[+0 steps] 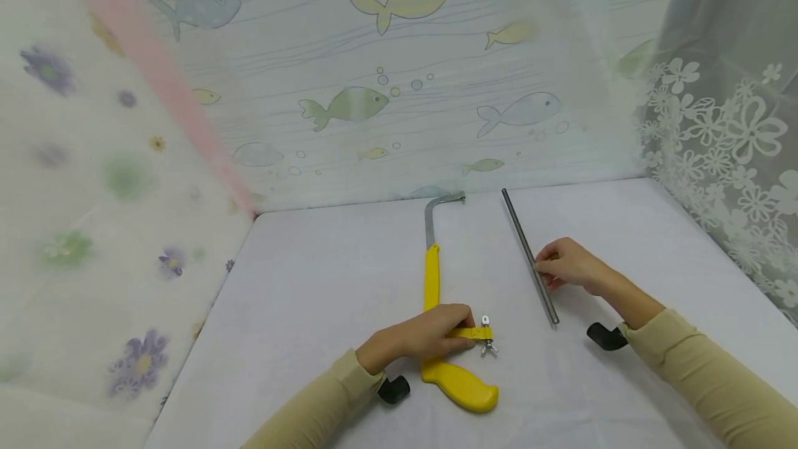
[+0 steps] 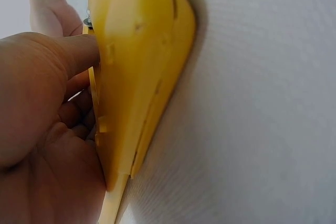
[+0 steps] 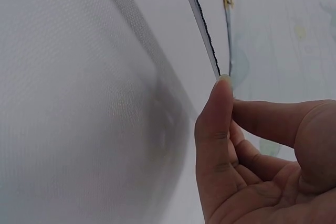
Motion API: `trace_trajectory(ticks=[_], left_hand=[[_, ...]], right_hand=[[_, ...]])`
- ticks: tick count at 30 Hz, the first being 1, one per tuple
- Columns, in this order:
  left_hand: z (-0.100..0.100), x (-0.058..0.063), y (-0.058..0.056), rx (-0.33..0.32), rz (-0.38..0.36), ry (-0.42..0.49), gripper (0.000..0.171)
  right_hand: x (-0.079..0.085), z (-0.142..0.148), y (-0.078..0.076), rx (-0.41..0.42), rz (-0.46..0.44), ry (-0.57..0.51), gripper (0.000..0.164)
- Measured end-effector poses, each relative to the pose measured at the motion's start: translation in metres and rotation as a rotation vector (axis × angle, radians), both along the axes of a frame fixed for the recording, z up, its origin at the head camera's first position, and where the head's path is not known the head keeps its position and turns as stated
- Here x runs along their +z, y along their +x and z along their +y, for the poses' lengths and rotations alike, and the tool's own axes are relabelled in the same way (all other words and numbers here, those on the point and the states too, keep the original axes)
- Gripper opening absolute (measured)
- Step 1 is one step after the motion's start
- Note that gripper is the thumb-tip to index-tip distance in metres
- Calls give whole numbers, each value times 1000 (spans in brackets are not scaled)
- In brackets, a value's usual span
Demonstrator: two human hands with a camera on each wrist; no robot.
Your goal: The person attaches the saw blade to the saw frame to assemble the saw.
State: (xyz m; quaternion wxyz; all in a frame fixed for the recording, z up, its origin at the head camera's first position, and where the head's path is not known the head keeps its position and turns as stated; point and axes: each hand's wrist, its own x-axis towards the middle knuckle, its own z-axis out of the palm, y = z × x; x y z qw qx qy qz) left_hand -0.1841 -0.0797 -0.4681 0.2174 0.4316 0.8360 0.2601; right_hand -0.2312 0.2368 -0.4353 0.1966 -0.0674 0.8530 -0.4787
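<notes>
A hacksaw frame with a yellow handle [image 1: 464,388] and a bent grey metal bow [image 1: 429,224] lies on the white table. My left hand [image 1: 430,331] grips its yellow body just above the handle; in the left wrist view the thumb presses against the yellow hacksaw frame [image 2: 134,66]. A blade holder with a wing nut [image 1: 488,346] sticks out beyond the left fingers. To the right, my right hand [image 1: 573,267] pinches a long grey hacksaw blade [image 1: 524,238] near its middle. In the right wrist view the blade [image 3: 202,22] shows a dark toothed edge between thumb and index finger.
The white tabletop [image 1: 312,283] ends at a hanging curtain with fish prints [image 1: 349,104]. Flowered cloth [image 1: 143,366] hangs at left, lace [image 1: 754,130] at right. Black wrist camera mounts [image 1: 606,336] sit under both sleeves.
</notes>
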Motion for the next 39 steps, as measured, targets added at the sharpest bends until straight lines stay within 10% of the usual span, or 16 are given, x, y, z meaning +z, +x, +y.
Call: trace_trajectory(ticks=[39], left_hand=[[1, -3, -2, 3, 4, -9, 13]], right_hand=[[-8, -26, -8, 50, -26, -61, 24]])
